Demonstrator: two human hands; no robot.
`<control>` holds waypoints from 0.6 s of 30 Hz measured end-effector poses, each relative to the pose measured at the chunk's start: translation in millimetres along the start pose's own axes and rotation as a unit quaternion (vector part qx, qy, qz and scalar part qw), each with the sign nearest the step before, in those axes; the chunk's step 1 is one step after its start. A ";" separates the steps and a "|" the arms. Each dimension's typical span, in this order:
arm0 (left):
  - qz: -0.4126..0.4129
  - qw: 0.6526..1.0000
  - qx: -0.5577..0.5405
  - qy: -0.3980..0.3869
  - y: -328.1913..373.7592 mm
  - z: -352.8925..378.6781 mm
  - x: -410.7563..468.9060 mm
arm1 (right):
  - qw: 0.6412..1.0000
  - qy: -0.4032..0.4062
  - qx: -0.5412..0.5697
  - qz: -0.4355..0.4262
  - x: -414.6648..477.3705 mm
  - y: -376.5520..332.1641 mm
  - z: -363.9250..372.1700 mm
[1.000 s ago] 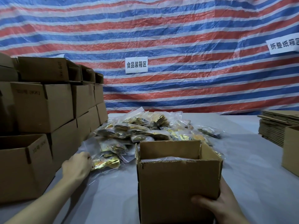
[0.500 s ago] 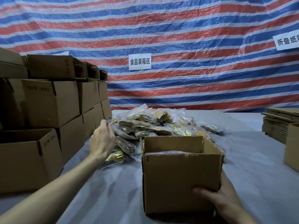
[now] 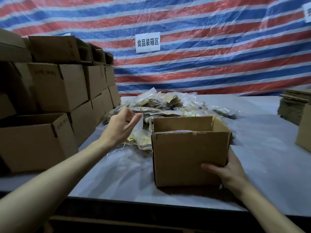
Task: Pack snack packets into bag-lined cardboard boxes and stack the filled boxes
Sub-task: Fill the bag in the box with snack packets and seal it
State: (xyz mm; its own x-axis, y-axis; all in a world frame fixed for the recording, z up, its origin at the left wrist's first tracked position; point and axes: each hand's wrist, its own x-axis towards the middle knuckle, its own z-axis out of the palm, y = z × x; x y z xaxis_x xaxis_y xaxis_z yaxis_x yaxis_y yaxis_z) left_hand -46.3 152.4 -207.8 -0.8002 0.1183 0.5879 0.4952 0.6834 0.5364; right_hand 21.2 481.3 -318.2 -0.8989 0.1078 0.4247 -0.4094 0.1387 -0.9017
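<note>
1. The left hand [image 3: 121, 126] is raised over the near-left edge of the pile, forearm reaching in from the lower left and off the table. Its back faces the camera.
2. Left fingers are loosely extended and slightly spread, thumb [image 3: 138, 117] stuck out to the right. A clear film edge sits just beside the thumb; I can't tell if they touch.
3. The right hand [image 3: 227, 172] grips the lower right corner of the open brown cardboard box [image 3: 188, 157]. The thumb is pressed flat on the front face; the other fingers wrap round the right side, hidden.
4. The box stands upright on the grey-white table [image 3: 262, 148], near the front edge, flaps up.
5. The heap of clear plastic snack packets [image 3: 168, 105] with gold contents lies just behind and left of the box, touching it.
6. Stacked brown cardboard cartons [image 3: 64, 86] are at far left, and a pile of flattened cardboard [image 3: 292, 105] at far right.
7. A red-white-blue striped tarp [image 3: 210, 69] hangs behind, with a white paper sign [image 3: 147, 42] on it.
</note>
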 end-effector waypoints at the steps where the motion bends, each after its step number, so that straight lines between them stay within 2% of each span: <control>1: 0.000 0.999 0.009 -0.047 -7.6 0.5 -5.0 | 1.000 0.001 0.004 -0.003 0.2 -0.1 0.2; 3: 0.031 0.985 0.087 -0.146 -25.0 3.0 -15.8 | 1.000 0.002 0.007 -0.007 0.3 0.0 0.8; 4: 0.053 0.972 0.151 -0.171 -33.1 4.4 -20.2 | 1.000 0.002 0.009 -0.008 0.3 -0.1 1.2; 6: 0.083 0.952 0.258 -0.144 -44.0 6.8 -25.7 | 1.000 0.001 0.015 -0.010 0.3 0.3 1.7; 7: 0.079 0.952 0.270 -0.120 -46.5 7.3 -25.6 | 1.000 0.000 0.018 -0.009 0.5 0.4 1.6; 11: 0.042 0.984 0.157 -0.079 -45.2 3.0 -10.7 | 1.000 -0.006 0.022 -0.010 0.9 -0.1 1.3; 13: 0.014 0.992 0.119 -0.026 -36.2 -3.1 -1.9 | 1.000 -0.006 0.022 -0.011 0.8 -0.3 1.0; 18: -0.025 0.995 0.072 0.063 -2.0 -27.6 29.7 | 1.000 -0.007 0.026 -0.006 0.7 -1.6 1.2</control>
State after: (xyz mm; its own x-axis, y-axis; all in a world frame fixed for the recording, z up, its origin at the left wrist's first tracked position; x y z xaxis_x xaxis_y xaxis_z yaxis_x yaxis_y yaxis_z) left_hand -61.7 134.6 -174.7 -0.7693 -0.0035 0.6389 0.3945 0.7839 0.4793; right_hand 21.1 480.0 -316.6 -0.8963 0.0921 0.4338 -0.4267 0.0879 -0.9001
